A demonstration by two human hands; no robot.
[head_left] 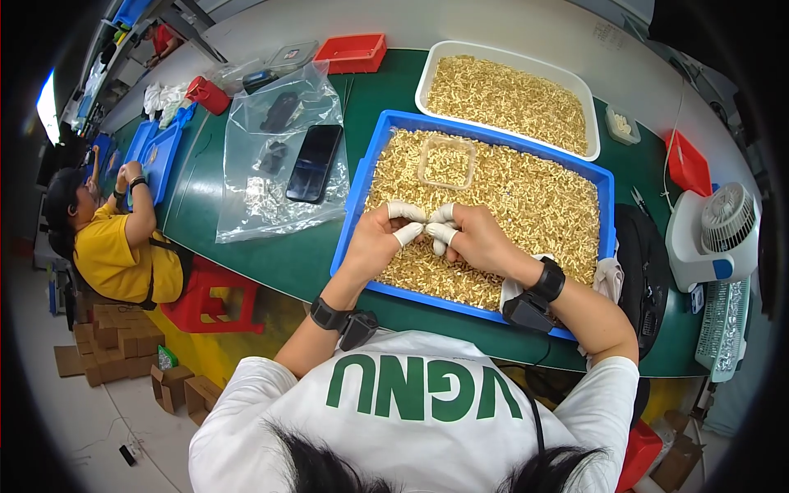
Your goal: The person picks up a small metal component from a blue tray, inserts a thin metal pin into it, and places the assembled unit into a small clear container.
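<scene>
My left hand [385, 236] and my right hand [470, 237] meet fingertip to fingertip above a blue tray [356, 215]. White finger cots cover several fingertips on both hands. Each hand is closed in a pinch, and whatever sits between the fingers is too small to make out. Small gold-coloured metal pieces [534, 214] fill the tray in a loose layer. Just beyond my hands, a clear square plastic box [447, 163] rests on the pieces, with some of them inside it.
Behind stands a white tub [424, 80] of similar pieces. A black phone [315, 164] lies on a clear plastic bag [238, 197] at left. On the right are a black bag [641, 271] and a white fan [723, 222]. A person in yellow [123, 259] works at far left.
</scene>
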